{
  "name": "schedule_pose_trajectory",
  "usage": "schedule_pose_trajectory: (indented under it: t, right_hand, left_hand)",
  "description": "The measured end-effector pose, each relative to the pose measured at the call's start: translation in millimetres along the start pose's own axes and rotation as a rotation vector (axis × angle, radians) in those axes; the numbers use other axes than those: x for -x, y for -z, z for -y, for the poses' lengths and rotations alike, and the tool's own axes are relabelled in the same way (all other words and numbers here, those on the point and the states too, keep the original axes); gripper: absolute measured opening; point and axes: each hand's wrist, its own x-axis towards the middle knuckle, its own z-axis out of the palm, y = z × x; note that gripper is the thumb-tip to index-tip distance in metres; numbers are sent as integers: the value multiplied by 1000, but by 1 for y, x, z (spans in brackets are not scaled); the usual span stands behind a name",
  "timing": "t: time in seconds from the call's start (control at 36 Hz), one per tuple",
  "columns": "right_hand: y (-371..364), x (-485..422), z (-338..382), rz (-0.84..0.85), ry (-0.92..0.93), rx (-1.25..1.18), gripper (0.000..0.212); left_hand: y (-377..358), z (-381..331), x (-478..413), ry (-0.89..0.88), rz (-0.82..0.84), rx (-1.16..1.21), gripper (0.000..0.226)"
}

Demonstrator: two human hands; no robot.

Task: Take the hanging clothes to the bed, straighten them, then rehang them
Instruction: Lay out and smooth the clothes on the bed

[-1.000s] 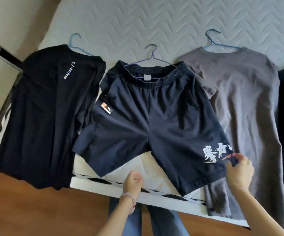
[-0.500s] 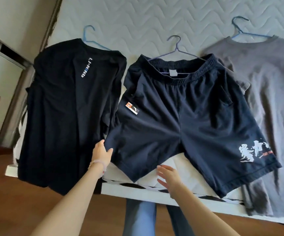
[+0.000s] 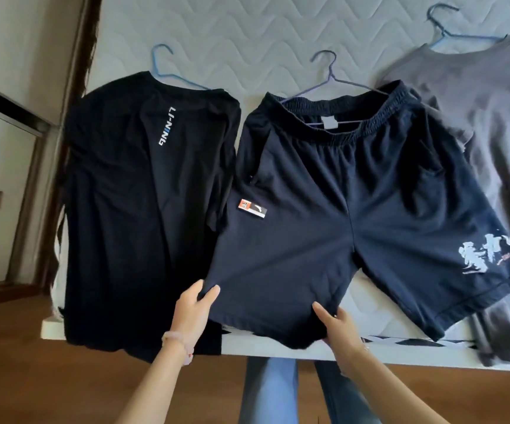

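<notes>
One head-worn view looks steeply down, close over the bed (image 3: 247,32) edge.

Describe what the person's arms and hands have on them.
Both forearms are bare, with no sleeves in view and no gloves. The left hand has a bracelet of pale pink beads at the wrist, with a small red bit on it. The right hand has nothing clear on it; its wrist shows no band. Blue jeans show below.

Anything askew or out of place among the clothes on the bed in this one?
The navy shorts lie rotated, their right leg overlapping the grey shirt. The black shirt hangs over the mattress edge. Nothing looks damaged.
</notes>
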Motion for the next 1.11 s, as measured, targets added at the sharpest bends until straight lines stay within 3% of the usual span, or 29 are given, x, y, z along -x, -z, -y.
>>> schedule_pose_trajectory:
  t: [0.06,0.11,0.25,0.36,0.53,0.64,0.69,0.78,0.86,0.97,1.11]
  right_hand:
    - [3,6,-7,9,-13,24,28]
    - [1,9,-14,24,-53,52,22]
    - [-7,3,-24,3,-116,143,10]
    - [-8,-12,-32,-12,-141,277,16]
    - [1,-19,-37,53,-202,387,3]
    - [14,-18,-42,49,-250,400,7]
    - [18,-19,-44,1,-194,451,15]
    - [21,-20,-45,-65,31,572,38]
    - [15,-9,-41,16,177,558,32]
    - [-7,-4,-39,143,211,566,42]
    - [-51,-6,-54,200,186,615,40]
  left_hand:
    - [5,14,4,7,34,27,24]
    - [6,29,4,52,55,88,16]
    - [-5,61,-6,201,66,193,17]
    - [-12,82,-24,220,11,60,9]
    - [-24,84,-34,208,-51,-144,16]
    - [-27,85,-20,215,-71,-105,7]
    - [-25,89,-10,206,-109,-77,7]
    - [-18,98,3,198,-160,-65,9]
    - [-7,107,15,193,-184,-70,6]
    - [19,117,26,142,-221,-125,8]
    - [68,124,17,68,-371,-217,15]
